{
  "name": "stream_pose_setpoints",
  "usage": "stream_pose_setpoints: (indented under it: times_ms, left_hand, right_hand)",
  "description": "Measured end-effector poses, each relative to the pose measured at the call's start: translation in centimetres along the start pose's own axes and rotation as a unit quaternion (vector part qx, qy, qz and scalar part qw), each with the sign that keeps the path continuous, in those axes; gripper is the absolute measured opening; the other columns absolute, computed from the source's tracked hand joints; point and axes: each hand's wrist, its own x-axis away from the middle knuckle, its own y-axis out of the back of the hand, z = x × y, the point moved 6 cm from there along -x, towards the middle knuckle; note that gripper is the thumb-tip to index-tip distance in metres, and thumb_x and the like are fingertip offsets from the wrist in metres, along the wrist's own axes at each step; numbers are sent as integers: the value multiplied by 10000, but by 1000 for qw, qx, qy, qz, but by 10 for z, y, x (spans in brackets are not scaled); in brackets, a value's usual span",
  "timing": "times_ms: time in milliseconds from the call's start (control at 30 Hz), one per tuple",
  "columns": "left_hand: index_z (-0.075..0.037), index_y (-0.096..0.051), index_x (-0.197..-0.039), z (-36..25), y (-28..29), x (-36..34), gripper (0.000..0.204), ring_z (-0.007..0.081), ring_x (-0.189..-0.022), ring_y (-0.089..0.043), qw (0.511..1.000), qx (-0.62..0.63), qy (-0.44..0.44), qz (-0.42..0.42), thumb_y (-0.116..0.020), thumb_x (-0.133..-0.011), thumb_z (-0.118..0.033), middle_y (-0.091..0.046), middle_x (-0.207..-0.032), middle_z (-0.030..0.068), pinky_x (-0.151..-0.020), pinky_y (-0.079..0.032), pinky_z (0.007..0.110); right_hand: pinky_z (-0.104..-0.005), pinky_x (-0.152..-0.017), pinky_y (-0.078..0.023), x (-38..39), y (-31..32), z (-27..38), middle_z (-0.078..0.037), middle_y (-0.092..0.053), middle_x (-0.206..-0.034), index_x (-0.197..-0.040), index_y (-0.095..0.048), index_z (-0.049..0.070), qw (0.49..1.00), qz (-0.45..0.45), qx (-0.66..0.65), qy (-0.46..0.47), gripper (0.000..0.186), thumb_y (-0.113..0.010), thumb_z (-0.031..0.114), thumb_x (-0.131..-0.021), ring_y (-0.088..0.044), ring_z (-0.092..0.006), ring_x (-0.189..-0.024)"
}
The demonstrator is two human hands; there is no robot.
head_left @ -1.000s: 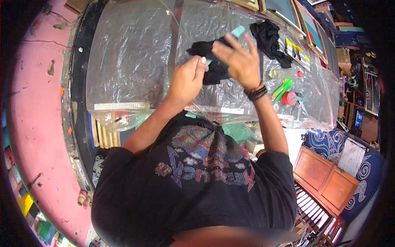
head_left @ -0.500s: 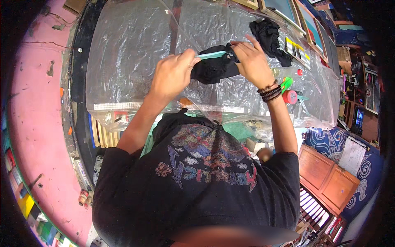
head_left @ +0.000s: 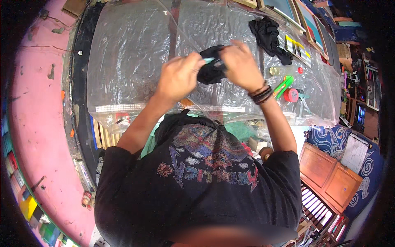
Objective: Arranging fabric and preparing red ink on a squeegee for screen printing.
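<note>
My left hand [head_left: 180,77] is closed around a pale blue-green strip [head_left: 209,60], whose short end shows past the fingers. Below and beside that strip lies a bunched black cloth [head_left: 210,75], on the table covered with clear plastic sheet [head_left: 131,61]. My right hand [head_left: 241,67], with dark bracelets at the wrist, is over the cloth's right side. Motion smears its fingers, and I cannot tell whether they grip the cloth or the strip.
Another crumpled black cloth [head_left: 267,36] lies at the far right, beside yellow-and-black flat items [head_left: 297,50]. Nearer are a green elongated tool [head_left: 283,87], a red round lid [head_left: 291,95] and a teal tool [head_left: 303,97]. A white gridded strip [head_left: 123,108] runs along the near edge.
My hands have come closer together, the right one moving left and the left one slightly right. Less of the pale strip shows between them, and the black cloth is more bunched.
</note>
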Motion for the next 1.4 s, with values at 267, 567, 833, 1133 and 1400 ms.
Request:
stream_pose_setpoints:
  times_ms: [267,567,833,1133,1400]
  left_hand:
    - [-16,-641,-923,0,22,4,232,264,-628,-607,985,-36,-163,-43,-781,-755,-94,-619,-728,83,-596,-446,370]
    - [-55,-706,-1071,8,34,18,441,236,-682,-583,975,-51,-190,-99,-812,-642,-49,-566,-785,56,-631,-464,361]
    - [-43,-685,-1126,13,21,30,263,253,-789,-598,977,-52,-190,-75,-705,-864,-65,-566,-900,99,-703,-512,364]
    - [-77,-700,-1128,6,18,23,313,248,-763,-596,988,-24,-136,-62,-752,-821,-39,-593,-920,84,-672,-498,349]
    - [-13,-667,-1079,29,-2,26,298,160,-743,-573,931,157,223,244,-553,-1031,-285,-591,-763,66,-676,-466,294]
  right_hand:
    - [-441,-960,-462,45,30,-58,-107,-641,-944,-1078,-643,54,992,-24,69,-99,401,-650,36,-677,-621,-319,-969]
    - [-204,-621,-408,91,11,-67,71,-588,-789,-845,-645,51,690,-259,-460,-495,232,-626,215,-1009,-490,-32,-692]
    - [-310,-796,-559,91,-4,-29,-72,-694,-1079,-1192,-623,9,476,-322,-674,-465,295,-544,249,-1039,-688,-161,-919]
    - [-266,-771,-520,81,5,-28,-32,-702,-1002,-1078,-669,3,553,-330,-612,-459,174,-605,147,-1004,-649,-105,-857]
    - [-260,-729,-512,86,0,-30,-27,-697,-972,-1073,-671,24,566,-306,-609,-464,221,-594,225,-1020,-645,-99,-823]
